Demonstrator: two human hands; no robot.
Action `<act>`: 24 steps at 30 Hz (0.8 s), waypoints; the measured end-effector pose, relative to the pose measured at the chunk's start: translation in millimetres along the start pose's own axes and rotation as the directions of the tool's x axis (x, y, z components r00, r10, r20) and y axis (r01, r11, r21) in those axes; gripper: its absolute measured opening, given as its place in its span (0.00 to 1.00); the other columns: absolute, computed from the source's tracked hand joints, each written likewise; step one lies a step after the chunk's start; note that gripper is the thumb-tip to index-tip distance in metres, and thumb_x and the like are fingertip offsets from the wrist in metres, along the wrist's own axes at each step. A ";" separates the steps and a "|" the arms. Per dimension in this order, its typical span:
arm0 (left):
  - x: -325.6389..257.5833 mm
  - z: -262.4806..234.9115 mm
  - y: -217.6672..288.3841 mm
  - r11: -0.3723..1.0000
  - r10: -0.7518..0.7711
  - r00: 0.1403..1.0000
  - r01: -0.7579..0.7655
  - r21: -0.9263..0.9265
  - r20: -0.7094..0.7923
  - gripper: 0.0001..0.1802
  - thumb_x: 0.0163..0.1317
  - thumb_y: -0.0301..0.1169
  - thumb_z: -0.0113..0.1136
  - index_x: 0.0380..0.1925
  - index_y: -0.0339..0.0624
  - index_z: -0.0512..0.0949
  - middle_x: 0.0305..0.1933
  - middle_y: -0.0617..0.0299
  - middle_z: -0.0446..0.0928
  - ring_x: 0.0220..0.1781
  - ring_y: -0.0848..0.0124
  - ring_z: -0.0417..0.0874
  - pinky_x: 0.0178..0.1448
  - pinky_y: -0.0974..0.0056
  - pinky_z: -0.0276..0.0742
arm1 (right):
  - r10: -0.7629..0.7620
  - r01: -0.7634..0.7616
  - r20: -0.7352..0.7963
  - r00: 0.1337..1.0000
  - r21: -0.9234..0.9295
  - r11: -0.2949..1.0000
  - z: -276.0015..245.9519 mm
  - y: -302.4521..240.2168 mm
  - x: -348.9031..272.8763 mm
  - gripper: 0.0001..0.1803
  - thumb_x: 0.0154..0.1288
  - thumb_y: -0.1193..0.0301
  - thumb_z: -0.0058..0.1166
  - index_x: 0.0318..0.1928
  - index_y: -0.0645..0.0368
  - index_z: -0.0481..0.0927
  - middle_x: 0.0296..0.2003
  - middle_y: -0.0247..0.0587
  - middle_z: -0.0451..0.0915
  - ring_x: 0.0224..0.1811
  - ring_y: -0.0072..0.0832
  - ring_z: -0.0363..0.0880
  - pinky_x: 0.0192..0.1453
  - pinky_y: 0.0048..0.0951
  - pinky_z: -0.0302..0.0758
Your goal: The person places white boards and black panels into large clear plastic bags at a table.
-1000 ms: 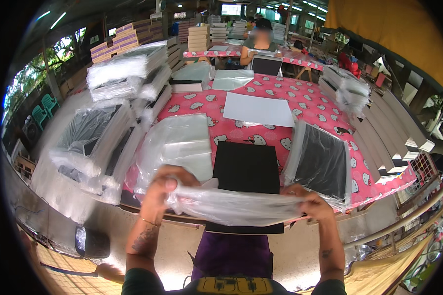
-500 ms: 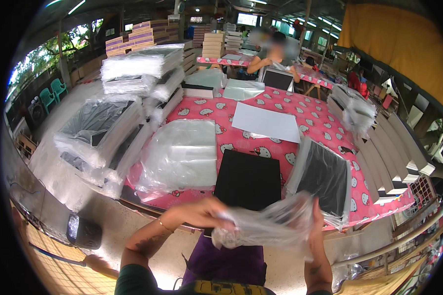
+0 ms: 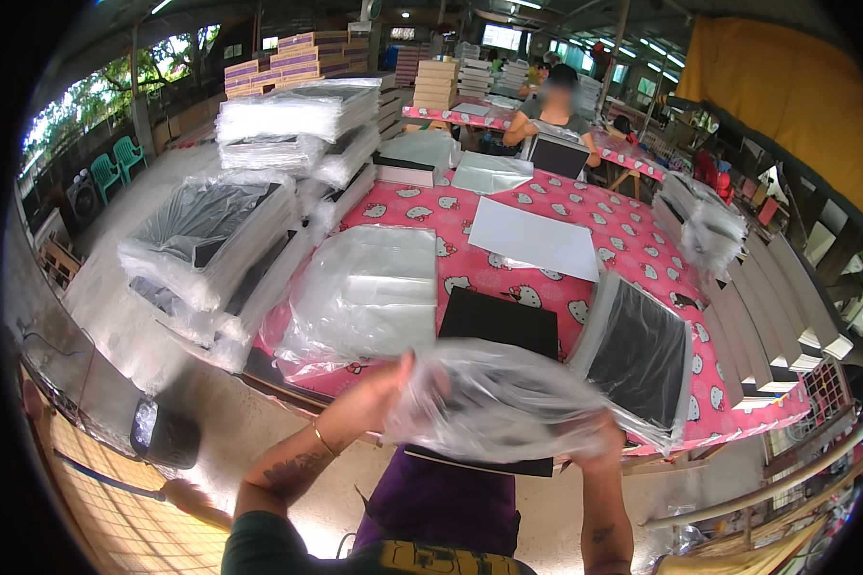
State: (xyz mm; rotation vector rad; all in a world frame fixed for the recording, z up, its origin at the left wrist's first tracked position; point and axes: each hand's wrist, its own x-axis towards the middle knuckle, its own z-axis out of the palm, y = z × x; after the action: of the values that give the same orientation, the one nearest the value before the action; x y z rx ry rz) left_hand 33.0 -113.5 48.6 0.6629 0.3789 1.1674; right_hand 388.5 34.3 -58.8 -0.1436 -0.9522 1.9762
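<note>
A clear plastic bag (image 3: 499, 398) is stretched between my two hands, low over the near edge of the table. My left hand (image 3: 390, 391) grips its left side, with some fingers seen blurred through the film. At the bag's right side, my right hand (image 3: 596, 443) has hold of the film, also smeared by motion. Under the bag lies a flat black panel (image 3: 499, 318); its far part shows beyond the bag and its near edge sticks out over the table edge. To the right is a black panel in clear plastic (image 3: 641, 359). Flat clear bags (image 3: 379, 287) lie to the left.
The pink patterned table (image 3: 422, 206) carries a white sheet (image 3: 532, 238). Bagged panels (image 3: 201, 230) are stacked at the left, and grey-white panels (image 3: 772, 307) lean in a row at the right. Across the table a person (image 3: 556, 120) holds a framed dark panel (image 3: 558, 156).
The bunched bag has been spread wider and now covers the near half of the black panel. My left hand has risen and moved slightly left. The view has shifted a little.
</note>
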 end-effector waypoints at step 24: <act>-52.7 -31.1 -119.5 0.711 0.432 0.689 0.137 0.690 -0.582 0.22 0.59 0.20 0.48 0.56 0.34 0.68 0.23 0.61 0.74 0.24 0.77 0.76 0.25 0.71 0.74 | -0.200 -0.394 -0.608 0.768 -0.695 0.601 68.4 53.9 -96.7 0.24 0.62 0.80 0.40 0.60 0.63 0.63 0.19 0.33 0.68 0.15 0.16 0.65 0.16 0.19 0.61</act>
State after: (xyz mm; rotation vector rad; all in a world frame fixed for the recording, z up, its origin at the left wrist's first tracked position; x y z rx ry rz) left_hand 81.1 -182.0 -56.4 0.8757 1.5403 1.4359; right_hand 377.6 -94.7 -72.3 -1.3461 -1.2918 1.2465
